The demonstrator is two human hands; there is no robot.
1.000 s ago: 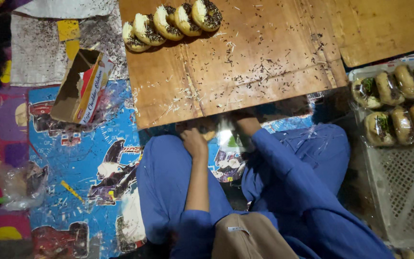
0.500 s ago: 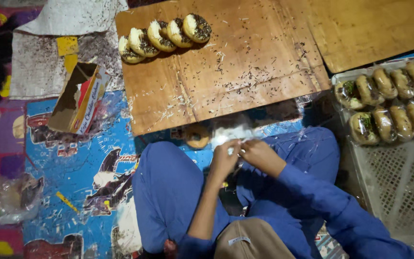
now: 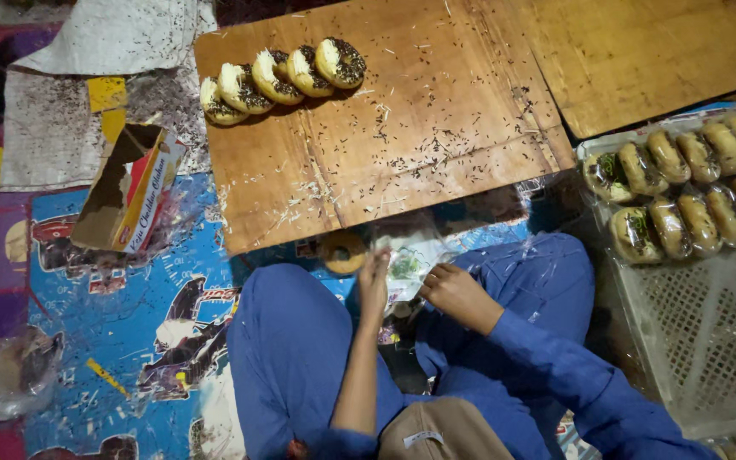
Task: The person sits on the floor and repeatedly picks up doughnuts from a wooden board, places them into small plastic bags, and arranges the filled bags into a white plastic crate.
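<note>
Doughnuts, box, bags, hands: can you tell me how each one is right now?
Topped doughnuts: five in a leaning row on the wooden board.
Plain doughnut: lying below the board's edge, no topping visible.
Cardboard box: open, on its side.
Bagged doughnuts: wrapped, lined up in the white crate.
Left hand: raised beside the plain doughnut.
Right hand: fingers curled at a clear bag.

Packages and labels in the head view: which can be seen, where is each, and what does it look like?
Cardboard box: open, lying left of the wooden board; red, yellow and white, brown inside.
Wrapped doughnuts: two rows in clear film, in the white crate at right.
Clear plastic bag: crumpled, between both hands.
Small white tag: on tan fabric, bottom centre.
</note>
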